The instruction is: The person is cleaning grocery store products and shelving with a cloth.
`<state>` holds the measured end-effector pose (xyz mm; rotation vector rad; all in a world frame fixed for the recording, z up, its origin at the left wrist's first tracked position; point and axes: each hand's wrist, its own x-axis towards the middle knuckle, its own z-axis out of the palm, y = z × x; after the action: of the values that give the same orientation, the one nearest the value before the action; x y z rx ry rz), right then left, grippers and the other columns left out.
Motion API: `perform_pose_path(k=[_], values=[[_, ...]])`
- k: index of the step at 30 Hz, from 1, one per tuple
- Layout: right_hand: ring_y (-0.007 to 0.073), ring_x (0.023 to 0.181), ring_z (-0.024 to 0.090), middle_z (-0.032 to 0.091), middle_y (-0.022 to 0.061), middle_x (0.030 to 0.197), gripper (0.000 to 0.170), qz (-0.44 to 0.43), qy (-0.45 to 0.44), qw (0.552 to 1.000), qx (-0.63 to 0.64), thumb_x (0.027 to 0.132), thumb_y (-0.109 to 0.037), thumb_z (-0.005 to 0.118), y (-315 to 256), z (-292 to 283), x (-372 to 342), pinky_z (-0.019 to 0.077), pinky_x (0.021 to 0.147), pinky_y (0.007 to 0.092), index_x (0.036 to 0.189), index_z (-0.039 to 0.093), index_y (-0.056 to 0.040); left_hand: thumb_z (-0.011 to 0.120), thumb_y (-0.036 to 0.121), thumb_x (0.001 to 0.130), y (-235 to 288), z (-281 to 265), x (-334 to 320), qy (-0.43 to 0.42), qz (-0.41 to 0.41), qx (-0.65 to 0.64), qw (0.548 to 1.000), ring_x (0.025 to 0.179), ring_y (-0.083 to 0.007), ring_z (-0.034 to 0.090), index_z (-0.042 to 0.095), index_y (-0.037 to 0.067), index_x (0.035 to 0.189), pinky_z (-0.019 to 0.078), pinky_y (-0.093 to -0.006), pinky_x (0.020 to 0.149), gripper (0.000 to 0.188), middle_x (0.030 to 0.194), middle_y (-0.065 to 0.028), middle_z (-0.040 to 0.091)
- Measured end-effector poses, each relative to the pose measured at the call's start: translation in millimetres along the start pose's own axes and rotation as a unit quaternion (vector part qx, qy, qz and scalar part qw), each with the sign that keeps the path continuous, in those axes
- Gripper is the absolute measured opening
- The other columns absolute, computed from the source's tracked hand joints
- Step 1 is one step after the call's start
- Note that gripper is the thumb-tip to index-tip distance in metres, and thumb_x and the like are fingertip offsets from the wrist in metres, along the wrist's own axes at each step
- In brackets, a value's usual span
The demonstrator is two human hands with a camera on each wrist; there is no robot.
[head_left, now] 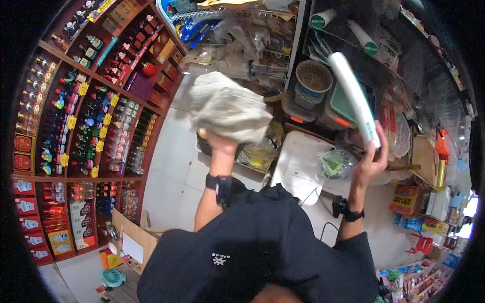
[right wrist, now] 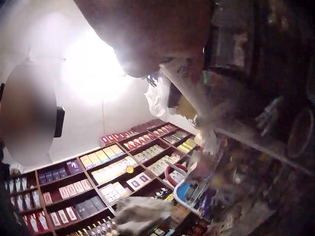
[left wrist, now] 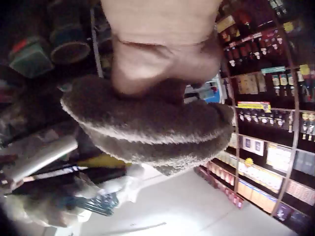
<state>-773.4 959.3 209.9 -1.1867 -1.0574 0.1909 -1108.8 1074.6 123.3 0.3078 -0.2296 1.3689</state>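
Held up at the middle left of the head view is a bunched, pale grey cloth (head_left: 230, 108), slightly blurred. My left hand (head_left: 222, 145) grips it from the near side, and its fingers are mostly hidden by the folds. The left wrist view shows the cloth (left wrist: 147, 128) as thick and fuzzy, bunched in two layers. On the right, my right hand (head_left: 371, 164) pinches the lower end of a long white tube-shaped pack (head_left: 351, 91) with green print. The pack slants up and to the left, its far end raised.
Bottle shelves (head_left: 91, 116) line the left side. Ahead stand a wire rack of plastic bags (head_left: 237, 55), a round basket (head_left: 314, 77) and lidded bins. Below lies a white board-like surface (head_left: 298, 161) beside a bagged green item (head_left: 334, 162). Similar white packs (head_left: 361, 35) rest on the dark shelf.
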Motion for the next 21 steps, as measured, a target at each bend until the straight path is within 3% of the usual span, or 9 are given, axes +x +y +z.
perform_pose_path(k=[1, 3, 4, 5, 7, 10, 17, 19, 21], values=[[0.0328, 0.119, 0.057, 0.053, 0.0221, 0.135, 0.036, 0.032, -0.010, 0.999, 0.027, 0.096, -0.008, 0.048, 2.2, -5.7, -12.5, 0.0606, 0.085, 0.0438, 0.128, 0.053, 0.0066, 0.040, 0.049, 0.099, -21.5, 9.6, 2.0, 0.228, 0.019, 0.116, 0.966, 0.130, -0.0311, 0.047, 0.046, 0.009, 0.141, 0.0355, -0.0489, 0.112, 0.058, 0.142, -0.0120, 0.050], [0.0319, 0.117, 0.058, 0.053, 0.0228, 0.134, 0.036, 0.084, -0.009, 0.991, 0.104, 0.097, -0.011, 0.046, 3.4, -13.7, -31.0, 0.0605, 0.085, 0.0437, 0.127, 0.053, 0.0068, 0.040, 0.045, 0.100, -41.7, -4.4, 0.8, 0.249, -0.016, 0.117, 0.961, 0.130, -0.0322, 0.046, 0.046, 0.009, 0.142, 0.0336, -0.0513, 0.113, 0.055, 0.143, -0.0115, 0.050], [0.0323, 0.117, 0.058, 0.053, 0.0230, 0.134, 0.037, 0.112, 0.003, 0.986, 0.127, 0.096, -0.012, 0.046, -1.8, -16.2, -37.9, 0.0610, 0.084, 0.0435, 0.127, 0.053, 0.0069, 0.039, 0.046, 0.100, -40.6, -22.1, -7.2, 0.164, -0.057, 0.025, 0.985, 0.128, -0.0331, 0.048, 0.046, 0.011, 0.142, 0.0356, -0.0508, 0.112, 0.055, 0.142, -0.0117, 0.051], [0.0323, 0.117, 0.058, 0.053, 0.0230, 0.134, 0.037, 0.114, 0.007, 0.986, 0.120, 0.096, -0.012, 0.046, -6.0, -20.2, -43.6, 0.0610, 0.084, 0.0435, 0.127, 0.053, 0.0069, 0.046, 0.049, 0.097, -46.2, -16.4, -13.2, 0.202, -0.024, 0.123, 0.971, 0.129, -0.0337, 0.048, 0.046, 0.010, 0.141, 0.0349, -0.0512, 0.112, 0.059, 0.141, -0.0122, 0.051], [0.0329, 0.117, 0.058, 0.052, 0.0230, 0.136, 0.037, 0.127, 0.023, 0.980, 0.151, 0.095, -0.010, 0.046, -15.1, -26.3, -54.8, 0.0615, 0.082, 0.0430, 0.128, 0.052, 0.0068, 0.046, 0.054, 0.094, -44.9, -53.1, -30.3, -0.115, -0.098, -0.018, 0.988, 0.120, -0.0304, 0.055, 0.051, 0.006, 0.133, 0.0409, -0.0480, 0.107, 0.062, 0.129, -0.0120, 0.059], [0.0329, 0.118, 0.057, 0.050, 0.0218, 0.137, 0.040, 0.163, 0.039, 0.967, 0.195, 0.094, -0.011, 0.047, -26.8, -36.7, -74.0, 0.0605, 0.083, 0.0442, 0.131, 0.049, 0.0044, 0.047, 0.054, 0.095, -41.9, -6.6, -88.7, -0.097, -0.091, 0.076, 0.988, 0.119, -0.0301, 0.055, 0.051, 0.006, 0.133, 0.0420, -0.0480, 0.106, 0.061, 0.127, -0.0120, 0.059], [0.0345, 0.123, 0.052, 0.045, 0.0230, 0.140, 0.043, 0.200, 0.033, 0.941, 0.272, 0.086, -0.014, 0.055, -78.4, -12.4, -131.3, 0.0572, 0.088, 0.0464, 0.126, 0.050, -0.0019, 0.047, 0.053, 0.095, -92.7, 58.0, -85.5, -0.050, -0.075, 0.381, 0.920, 0.114, -0.0293, 0.058, 0.050, 0.006, 0.130, 0.0457, -0.0482, 0.101, 0.059, 0.120, -0.0117, 0.061], [0.0326, 0.122, 0.053, 0.047, 0.0225, 0.138, 0.038, 0.216, -0.013, 0.946, 0.243, 0.085, -0.003, 0.053, -82.6, 8.7, -158.0, 0.0576, 0.089, 0.0464, 0.123, 0.052, -0.0007, 0.047, 0.053, 0.095, -91.3, 74.4, -97.5, -0.027, -0.074, 0.462, 0.883, 0.112, -0.0290, 0.059, 0.050, 0.006, 0.129, 0.0468, -0.0482, 0.100, 0.058, 0.117, -0.0117, 0.061], [0.0257, 0.117, 0.055, 0.050, 0.0193, 0.135, 0.033, 0.218, -0.097, 0.964, 0.114, 0.087, 0.004, 0.052, -82.6, 25.7, -185.6, 0.0585, 0.086, 0.0402, 0.119, 0.054, 0.0003, 0.047, 0.053, 0.096, -78.9, 86.3, -108.4, -0.001, -0.071, 0.541, 0.838, 0.110, -0.0288, 0.060, 0.050, 0.006, 0.128, 0.0479, -0.0483, 0.099, 0.057, 0.115, -0.0116, 0.062]])
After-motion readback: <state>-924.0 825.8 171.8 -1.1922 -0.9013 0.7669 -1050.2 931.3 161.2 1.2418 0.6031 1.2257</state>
